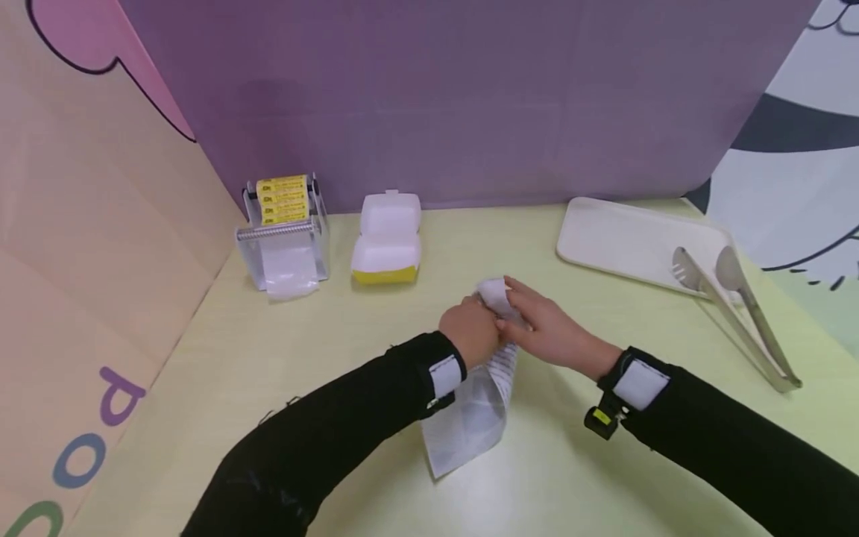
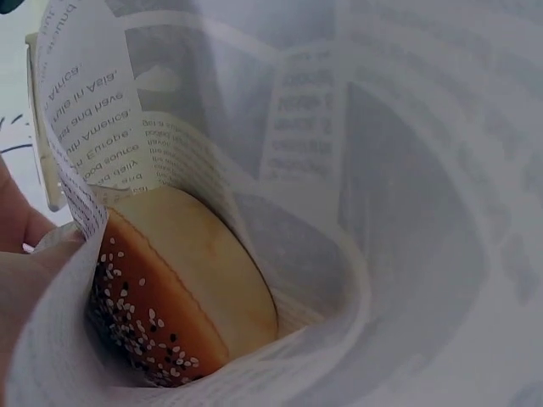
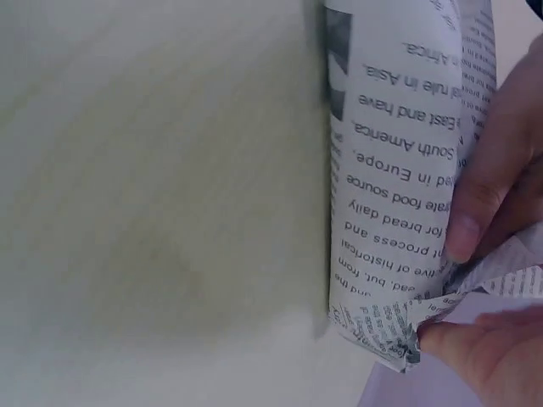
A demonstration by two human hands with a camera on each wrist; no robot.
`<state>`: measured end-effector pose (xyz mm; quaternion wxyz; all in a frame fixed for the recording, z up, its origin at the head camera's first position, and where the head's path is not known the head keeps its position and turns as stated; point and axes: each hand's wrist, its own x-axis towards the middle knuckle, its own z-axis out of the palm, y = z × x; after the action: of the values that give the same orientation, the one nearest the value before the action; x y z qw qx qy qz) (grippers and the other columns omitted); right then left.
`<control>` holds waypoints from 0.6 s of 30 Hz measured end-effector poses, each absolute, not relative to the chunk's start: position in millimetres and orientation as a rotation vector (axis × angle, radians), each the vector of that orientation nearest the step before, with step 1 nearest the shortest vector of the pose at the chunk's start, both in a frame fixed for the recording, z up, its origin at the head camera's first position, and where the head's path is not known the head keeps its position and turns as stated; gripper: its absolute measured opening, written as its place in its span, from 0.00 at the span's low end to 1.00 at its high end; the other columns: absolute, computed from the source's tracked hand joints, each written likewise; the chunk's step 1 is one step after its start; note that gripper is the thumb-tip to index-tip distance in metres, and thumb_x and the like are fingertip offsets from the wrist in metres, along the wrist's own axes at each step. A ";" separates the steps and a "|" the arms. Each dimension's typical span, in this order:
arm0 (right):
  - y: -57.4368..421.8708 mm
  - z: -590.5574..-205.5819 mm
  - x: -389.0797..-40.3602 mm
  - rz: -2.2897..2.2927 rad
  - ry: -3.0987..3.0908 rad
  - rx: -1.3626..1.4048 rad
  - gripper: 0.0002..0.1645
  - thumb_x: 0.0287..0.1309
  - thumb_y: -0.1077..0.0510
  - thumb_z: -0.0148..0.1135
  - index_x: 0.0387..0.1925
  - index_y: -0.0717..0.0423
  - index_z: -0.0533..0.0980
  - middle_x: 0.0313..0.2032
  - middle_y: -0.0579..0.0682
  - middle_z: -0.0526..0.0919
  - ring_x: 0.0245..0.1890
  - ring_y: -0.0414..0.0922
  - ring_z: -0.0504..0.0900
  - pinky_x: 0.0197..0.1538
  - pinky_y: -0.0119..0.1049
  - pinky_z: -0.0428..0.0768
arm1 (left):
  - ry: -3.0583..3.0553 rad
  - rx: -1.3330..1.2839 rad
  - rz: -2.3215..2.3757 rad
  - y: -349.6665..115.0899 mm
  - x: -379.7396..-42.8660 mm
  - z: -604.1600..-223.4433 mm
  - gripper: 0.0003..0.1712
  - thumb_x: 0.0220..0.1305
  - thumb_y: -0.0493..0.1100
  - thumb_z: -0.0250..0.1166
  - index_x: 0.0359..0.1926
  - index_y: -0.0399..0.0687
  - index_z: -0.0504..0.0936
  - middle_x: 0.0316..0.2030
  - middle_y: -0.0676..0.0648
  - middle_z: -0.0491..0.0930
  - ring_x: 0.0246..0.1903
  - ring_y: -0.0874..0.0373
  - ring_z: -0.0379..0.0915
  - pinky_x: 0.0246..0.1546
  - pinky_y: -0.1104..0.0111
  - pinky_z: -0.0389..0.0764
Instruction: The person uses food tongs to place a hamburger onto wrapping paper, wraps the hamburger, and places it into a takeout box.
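A sheet of newsprint-patterned wrapping paper [image 1: 473, 425] is rolled around a bun, and its loose end hangs toward me in the head view. Inside the paper, the left wrist view shows the bun [image 2: 187, 280], with a brown top dotted with black and white seeds and a pale side. My left hand [image 1: 471, 330] grips the paper, its fingers mostly hidden. From the right, my right hand [image 1: 553, 328] pinches the far end of the roll. Close up in the right wrist view, the paper [image 3: 394, 186] is crumpled and folded at its lower end, with fingertips [image 3: 465, 236] against it.
At the back left stands a tape dispenser [image 1: 246, 257] with a yellow-labelled roll. Beside it an open white and yellow takeaway box [image 1: 385, 250] rests on the pale table [image 1: 282, 388]. Metal tongs [image 1: 751, 328] lean over a white tray [image 1: 624, 235] at the right.
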<state>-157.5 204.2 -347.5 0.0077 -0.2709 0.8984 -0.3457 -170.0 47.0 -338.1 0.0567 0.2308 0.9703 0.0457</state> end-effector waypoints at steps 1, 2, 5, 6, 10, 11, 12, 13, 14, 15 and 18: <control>203.8 -347.8 -155.6 -1.080 2.771 -0.854 0.31 0.67 0.60 0.54 0.68 0.65 0.61 0.67 0.68 0.62 0.65 0.61 0.65 0.62 0.56 0.69 | 2.947 0.711 0.129 46.6 -170.0 -337.8 0.16 0.68 0.50 0.58 0.42 0.44 0.85 0.45 0.43 0.81 0.41 0.51 0.79 0.35 0.61 0.82; 203.5 -348.4 -153.7 -1.073 2.738 -0.857 0.34 0.66 0.61 0.54 0.71 0.65 0.57 0.67 0.68 0.62 0.65 0.60 0.66 0.61 0.55 0.70 | 2.950 0.726 0.117 46.3 -170.3 -337.7 0.16 0.68 0.51 0.58 0.41 0.44 0.86 0.45 0.43 0.81 0.41 0.52 0.79 0.34 0.61 0.82; 202.1 -351.3 -149.4 -1.015 2.688 -0.886 0.39 0.63 0.64 0.55 0.72 0.64 0.52 0.65 0.68 0.66 0.62 0.58 0.71 0.59 0.52 0.73 | 2.956 0.766 0.085 45.1 -171.9 -339.2 0.17 0.68 0.53 0.59 0.42 0.45 0.86 0.44 0.43 0.81 0.40 0.53 0.78 0.34 0.62 0.81; 201.8 -352.9 -148.6 -0.983 2.694 -0.912 0.40 0.61 0.65 0.56 0.71 0.65 0.51 0.65 0.70 0.64 0.62 0.60 0.70 0.60 0.53 0.72 | 2.961 0.781 0.087 44.6 -172.8 -340.0 0.17 0.67 0.53 0.60 0.43 0.45 0.86 0.43 0.43 0.81 0.40 0.53 0.78 0.34 0.63 0.82; 200.7 -360.2 -147.4 -0.835 2.787 -1.024 0.39 0.57 0.67 0.62 0.66 0.65 0.54 0.65 0.73 0.62 0.62 0.64 0.68 0.62 0.55 0.69 | 2.903 0.860 0.062 42.9 -177.7 -341.4 0.20 0.67 0.56 0.60 0.50 0.49 0.85 0.43 0.44 0.82 0.41 0.54 0.78 0.37 0.64 0.81; 200.5 -361.9 -147.1 -0.807 2.808 -1.049 0.42 0.56 0.66 0.64 0.67 0.66 0.52 0.65 0.73 0.61 0.61 0.63 0.69 0.62 0.55 0.69 | 2.873 0.879 0.040 42.6 -179.8 -341.2 0.22 0.67 0.58 0.60 0.51 0.50 0.85 0.44 0.46 0.83 0.42 0.55 0.78 0.39 0.64 0.81; 200.3 -363.0 -146.8 -0.791 2.821 -1.064 0.44 0.56 0.66 0.65 0.68 0.66 0.51 0.66 0.73 0.60 0.60 0.63 0.70 0.61 0.55 0.70 | 2.829 0.889 0.015 42.2 -181.5 -339.1 0.24 0.67 0.60 0.59 0.52 0.50 0.84 0.46 0.46 0.83 0.44 0.56 0.77 0.41 0.64 0.80; 200.1 -363.8 -146.4 -0.783 2.832 -1.073 0.44 0.56 0.66 0.65 0.68 0.65 0.52 0.65 0.72 0.61 0.57 0.60 0.73 0.59 0.53 0.73 | 2.773 0.900 -0.012 41.7 -183.6 -336.6 0.26 0.67 0.62 0.58 0.54 0.51 0.83 0.49 0.47 0.82 0.46 0.57 0.77 0.45 0.65 0.79; 200.2 -364.6 -145.7 -0.770 2.844 -1.082 0.45 0.56 0.67 0.66 0.68 0.67 0.51 0.65 0.72 0.61 0.56 0.60 0.74 0.58 0.53 0.74 | 2.711 0.908 -0.031 41.1 -185.8 -333.2 0.28 0.67 0.63 0.57 0.56 0.50 0.82 0.51 0.47 0.81 0.48 0.57 0.76 0.48 0.65 0.78; 200.2 -364.8 -145.1 -0.764 2.852 -1.084 0.45 0.56 0.67 0.66 0.69 0.67 0.51 0.64 0.72 0.62 0.53 0.59 0.76 0.55 0.51 0.76 | 2.642 0.912 -0.042 40.1 -187.6 -328.2 0.30 0.67 0.63 0.57 0.58 0.48 0.81 0.55 0.46 0.79 0.51 0.57 0.74 0.52 0.66 0.76; 201.0 -364.6 -142.7 -0.717 2.867 -1.079 0.44 0.56 0.67 0.66 0.68 0.72 0.52 0.64 0.77 0.60 0.58 0.66 0.72 0.56 0.54 0.75 | 2.433 0.947 -0.051 31.7 -192.3 -309.0 0.32 0.70 0.58 0.56 0.63 0.39 0.74 0.61 0.42 0.74 0.59 0.54 0.70 0.62 0.64 0.68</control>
<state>-142.7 201.0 -364.6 -0.0023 -0.3430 0.9113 -0.2280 -192.3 31.7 -309.0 0.2622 0.3501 0.8991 -0.0189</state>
